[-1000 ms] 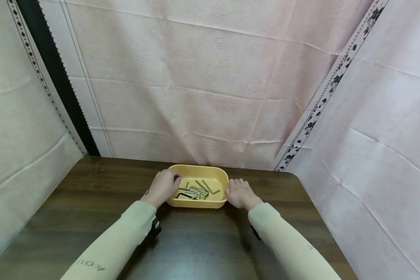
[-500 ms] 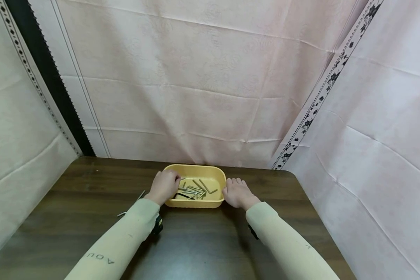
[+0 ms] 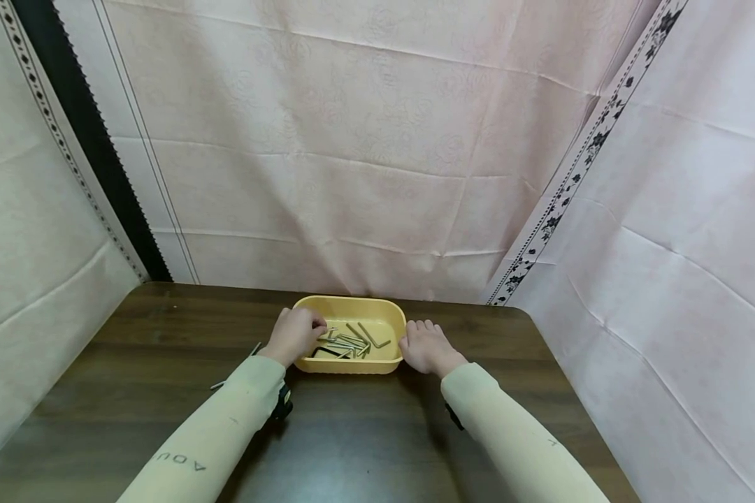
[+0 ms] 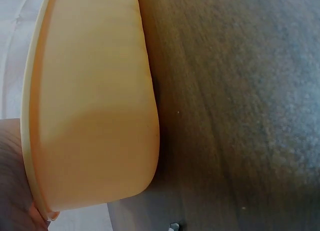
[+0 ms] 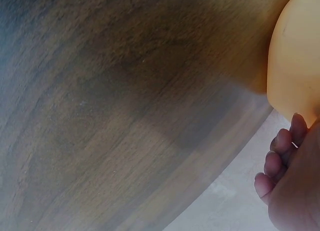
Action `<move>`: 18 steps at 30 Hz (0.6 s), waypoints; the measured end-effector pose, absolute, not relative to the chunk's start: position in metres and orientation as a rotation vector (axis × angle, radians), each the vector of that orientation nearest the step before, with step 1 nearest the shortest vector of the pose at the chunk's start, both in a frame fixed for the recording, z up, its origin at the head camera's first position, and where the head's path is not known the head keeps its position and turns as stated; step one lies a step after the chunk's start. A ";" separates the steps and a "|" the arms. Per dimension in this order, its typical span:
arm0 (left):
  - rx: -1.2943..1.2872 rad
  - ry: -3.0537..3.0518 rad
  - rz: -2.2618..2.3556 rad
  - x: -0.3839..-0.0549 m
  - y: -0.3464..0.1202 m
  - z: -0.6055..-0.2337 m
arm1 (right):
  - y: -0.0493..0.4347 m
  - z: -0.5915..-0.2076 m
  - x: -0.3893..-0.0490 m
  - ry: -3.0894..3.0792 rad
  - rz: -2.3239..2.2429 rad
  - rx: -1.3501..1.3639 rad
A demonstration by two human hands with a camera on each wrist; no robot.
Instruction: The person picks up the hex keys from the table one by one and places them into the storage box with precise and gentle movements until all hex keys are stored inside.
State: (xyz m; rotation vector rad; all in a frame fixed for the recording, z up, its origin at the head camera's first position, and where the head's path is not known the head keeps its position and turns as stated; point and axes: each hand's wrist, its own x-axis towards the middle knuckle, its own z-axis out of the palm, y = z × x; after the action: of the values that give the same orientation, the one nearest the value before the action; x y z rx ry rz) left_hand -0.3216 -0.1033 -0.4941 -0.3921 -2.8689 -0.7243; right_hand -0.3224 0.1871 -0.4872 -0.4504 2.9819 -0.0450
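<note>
Several L-shaped hex keys lie loosely in a yellow plastic tray, most of them metallic and one black. My left hand reaches over the tray's left end, and its thumb and fingertips pinch a small hex key that is partly hidden. In the left wrist view, the tray's outer wall covers the fingers of that hand. At the opposite end, my right hand holds the tray's right rim. Its fingers show next to the tray wall in the right wrist view.
The tray stands near the back of a dark wooden table. Left of my left forearm, a separate metal key lies on the tabletop, partly covered by the sleeve. Pale cloth curtains enclose the back and both sides.
The small metal piece at my left fingertips has come lower toward the tray floor. A key on the table has come into sight beside my left sleeve. The right hand stays at the rim.
</note>
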 end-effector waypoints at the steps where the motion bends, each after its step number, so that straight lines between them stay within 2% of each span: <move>1: -0.393 -2.869 -0.729 -0.322 -0.103 -0.494 | 0.187 -0.487 -0.322 2.982 -0.045 -0.447; 9: -0.440 -2.820 -0.793 -0.324 -0.108 -0.498 | 0.186 -0.488 -0.322 2.991 -0.059 -0.440; 18: -0.443 -2.718 -1.370 -0.312 -0.135 -0.489 | 0.189 -0.490 -0.325 2.986 -0.039 -0.448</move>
State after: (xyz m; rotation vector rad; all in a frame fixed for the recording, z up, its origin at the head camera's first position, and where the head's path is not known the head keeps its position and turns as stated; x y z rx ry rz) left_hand -0.3119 -0.1353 -0.4891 -0.4426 -2.7178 -1.3701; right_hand -0.3247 0.1887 -0.4900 -0.4480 2.9855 -0.0386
